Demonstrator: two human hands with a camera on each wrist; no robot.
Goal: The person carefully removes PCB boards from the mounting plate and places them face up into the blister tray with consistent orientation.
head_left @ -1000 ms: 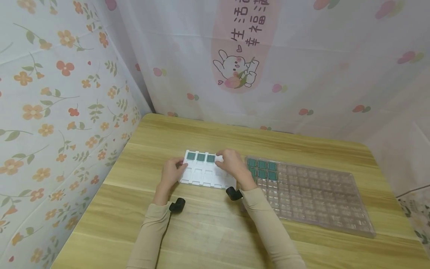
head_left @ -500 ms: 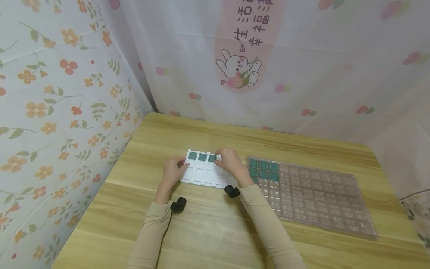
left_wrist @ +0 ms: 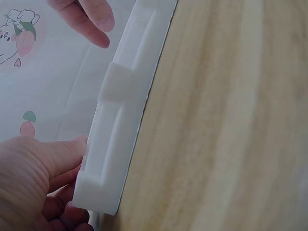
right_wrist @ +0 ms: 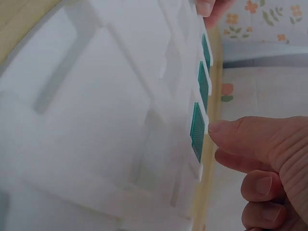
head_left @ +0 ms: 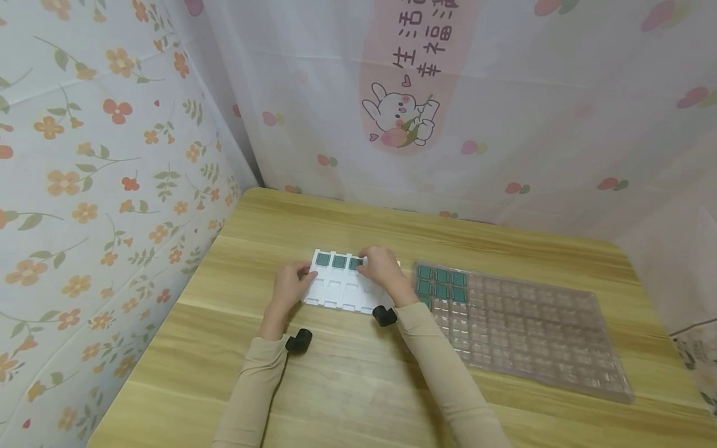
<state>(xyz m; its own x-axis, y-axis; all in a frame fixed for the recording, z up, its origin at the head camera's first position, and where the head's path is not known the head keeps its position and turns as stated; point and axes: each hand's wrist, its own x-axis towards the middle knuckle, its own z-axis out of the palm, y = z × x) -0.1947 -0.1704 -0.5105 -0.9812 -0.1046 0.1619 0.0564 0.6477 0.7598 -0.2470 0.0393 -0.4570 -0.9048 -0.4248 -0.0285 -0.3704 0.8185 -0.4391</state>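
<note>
A white tray (head_left: 336, 292) with moulded pockets is tilted up from the table in the right wrist view. Three green square chips (head_left: 339, 261) fill part of its far row; in the right wrist view the nearest chip (right_wrist: 198, 131) sits in its pocket. My left hand (head_left: 288, 289) grips the tray's left end, thumb on top and fingers curled beneath. The right hand (head_left: 383, 270) is at the third chip, its thumb and forefinger bent close by that pocket's edge. Whether they pinch the chip or only touch the edge cannot be made out.
To the right lies a large clear plastic tray (head_left: 532, 330) with many small pockets; several green chips (head_left: 441, 276) occupy its left corner. Both wrists carry black camera mounts (head_left: 299, 341). Behind the wooden table (head_left: 336, 386) hangs a printed curtain (head_left: 302, 93), with a floral one (head_left: 112, 186) on the left.
The right hand has shifted slightly left over the white tray, now covering the right edge of the third chip. My left hand keeps its hold; the head view has drifted a little.
</note>
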